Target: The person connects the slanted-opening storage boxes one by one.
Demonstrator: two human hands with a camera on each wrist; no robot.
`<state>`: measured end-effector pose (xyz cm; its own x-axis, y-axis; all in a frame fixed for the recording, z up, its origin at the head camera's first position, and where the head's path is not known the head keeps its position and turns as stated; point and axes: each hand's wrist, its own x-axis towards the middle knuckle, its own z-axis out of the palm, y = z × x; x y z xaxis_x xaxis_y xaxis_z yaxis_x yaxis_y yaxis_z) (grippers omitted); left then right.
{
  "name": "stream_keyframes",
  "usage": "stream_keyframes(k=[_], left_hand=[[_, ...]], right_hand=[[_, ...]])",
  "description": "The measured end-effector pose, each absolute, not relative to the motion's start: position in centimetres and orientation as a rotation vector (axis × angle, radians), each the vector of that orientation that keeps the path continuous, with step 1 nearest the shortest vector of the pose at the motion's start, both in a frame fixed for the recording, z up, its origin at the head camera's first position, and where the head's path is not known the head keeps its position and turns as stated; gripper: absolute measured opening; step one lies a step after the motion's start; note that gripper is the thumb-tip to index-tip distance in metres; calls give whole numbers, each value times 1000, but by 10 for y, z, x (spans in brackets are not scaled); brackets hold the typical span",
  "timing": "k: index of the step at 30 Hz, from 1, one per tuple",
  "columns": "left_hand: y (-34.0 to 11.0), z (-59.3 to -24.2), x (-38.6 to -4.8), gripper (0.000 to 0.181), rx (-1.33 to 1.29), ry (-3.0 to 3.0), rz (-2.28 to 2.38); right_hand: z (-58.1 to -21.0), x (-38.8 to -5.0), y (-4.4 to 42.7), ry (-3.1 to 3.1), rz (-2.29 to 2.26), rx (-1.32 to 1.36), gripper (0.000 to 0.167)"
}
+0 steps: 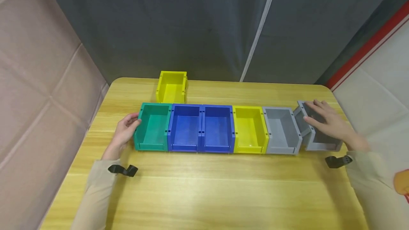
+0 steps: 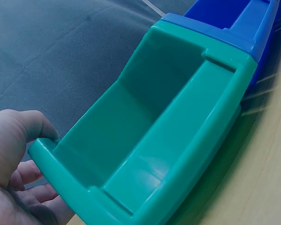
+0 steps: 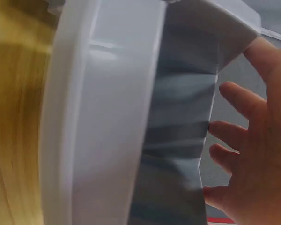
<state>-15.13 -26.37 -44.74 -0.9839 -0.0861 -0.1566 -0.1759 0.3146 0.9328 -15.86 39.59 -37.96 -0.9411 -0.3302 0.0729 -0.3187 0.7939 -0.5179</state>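
A green bin [image 1: 153,148] stands at the left end of a row of plastic bins. My left hand [image 1: 124,130] pinches its left wall, the thumb over the rim and the other fingers [image 2: 25,173] outside. At the row's right end a grey bin [image 1: 322,147] sits slightly askew, a narrow gap between it and the neighbouring grey bin [image 1: 282,150]. Across its top lies my right hand [image 1: 332,121], fingers spread and fairly straight. In the right wrist view several fingertips [image 3: 218,126] are at the bin's edge; whether all touch is unclear.
Between the green and grey bins stand two blue bins [image 1: 185,148] [image 1: 218,148] and a yellow bin [image 1: 250,150], side by side. Behind the green bin is a smaller yellow bin [image 1: 170,75]. A dark curtain [image 1: 159,27] hangs along the back edge of the wooden table [image 1: 204,194].
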Motion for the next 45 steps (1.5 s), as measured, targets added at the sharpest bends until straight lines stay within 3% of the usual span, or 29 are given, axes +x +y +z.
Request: stream_keyframes(k=[19, 37, 45], left_hand=[[-264, -449, -152, 46, -259, 2502, 1775], [-265, -448, -151, 46, -249, 2497, 1783], [-264, -448, -151, 47, -259, 2496, 1785]], right_hand=[[-391, -159, 388, 2993, -640, -470, 50], [-396, -160, 385, 3052, -586, -484, 50], [-420, -153, 380, 3009, -572, -397, 53]])
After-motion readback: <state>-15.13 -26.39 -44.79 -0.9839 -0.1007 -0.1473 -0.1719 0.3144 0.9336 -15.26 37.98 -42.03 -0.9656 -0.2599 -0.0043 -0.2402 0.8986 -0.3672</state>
